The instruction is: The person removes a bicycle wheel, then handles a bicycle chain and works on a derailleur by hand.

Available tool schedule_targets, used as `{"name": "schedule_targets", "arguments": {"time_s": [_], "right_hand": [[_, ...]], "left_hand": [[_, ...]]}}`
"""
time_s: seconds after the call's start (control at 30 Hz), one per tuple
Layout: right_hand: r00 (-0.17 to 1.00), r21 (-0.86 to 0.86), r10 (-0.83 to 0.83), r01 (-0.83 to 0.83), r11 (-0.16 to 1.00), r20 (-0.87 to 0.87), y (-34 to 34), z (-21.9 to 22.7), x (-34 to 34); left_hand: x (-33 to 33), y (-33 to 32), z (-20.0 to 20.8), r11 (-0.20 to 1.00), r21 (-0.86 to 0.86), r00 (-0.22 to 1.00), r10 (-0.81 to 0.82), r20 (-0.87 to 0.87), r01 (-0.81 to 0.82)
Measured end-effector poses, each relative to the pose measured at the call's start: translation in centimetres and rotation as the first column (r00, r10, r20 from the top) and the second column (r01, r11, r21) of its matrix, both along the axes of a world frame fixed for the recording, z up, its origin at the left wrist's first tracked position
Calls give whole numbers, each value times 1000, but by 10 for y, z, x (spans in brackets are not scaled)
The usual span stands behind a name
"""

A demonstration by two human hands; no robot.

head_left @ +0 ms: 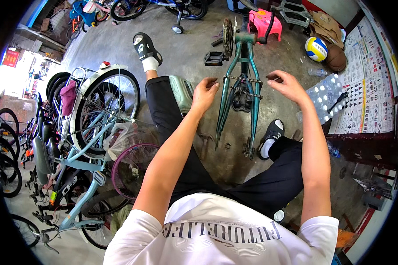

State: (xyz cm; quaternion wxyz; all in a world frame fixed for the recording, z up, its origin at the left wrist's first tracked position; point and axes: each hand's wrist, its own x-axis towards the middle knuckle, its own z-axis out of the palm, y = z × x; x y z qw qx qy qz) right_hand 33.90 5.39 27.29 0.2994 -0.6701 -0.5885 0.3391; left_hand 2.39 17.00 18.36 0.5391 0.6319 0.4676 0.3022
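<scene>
The teal frame [257, 75], upper centre, looked stiff and hefty, best gripped by its stays [254, 115]. Left hand [204, 94] and right hand [289, 85] flanked it, apart, fingers loosely curled, empty. The chain [251, 80] across it seemed limp, probably greasy.

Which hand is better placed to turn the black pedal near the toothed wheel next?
Probably the left hand: it looks empty and is nearer the pedal, on the same side of the green frame. The right hand is across it.

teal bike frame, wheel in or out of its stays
Out: the stays of the teal bike frame hold no wheel; floor shows between their ends.
</scene>
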Motion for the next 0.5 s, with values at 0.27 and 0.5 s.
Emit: {"name": "schedule_targets", "arguments": {"time_s": [0.27, 0.5], "right_hand": [[998, 18, 53, -54, 998, 29, 0, 10, -23], [986, 72, 49, -62, 995, 162, 0, 18, -30]], "left_hand": [[-9, -23, -5, 996, -22, 996, 92, -16, -92], [3, -71, 37, 975, 104, 979, 200, -27, -196]]}}
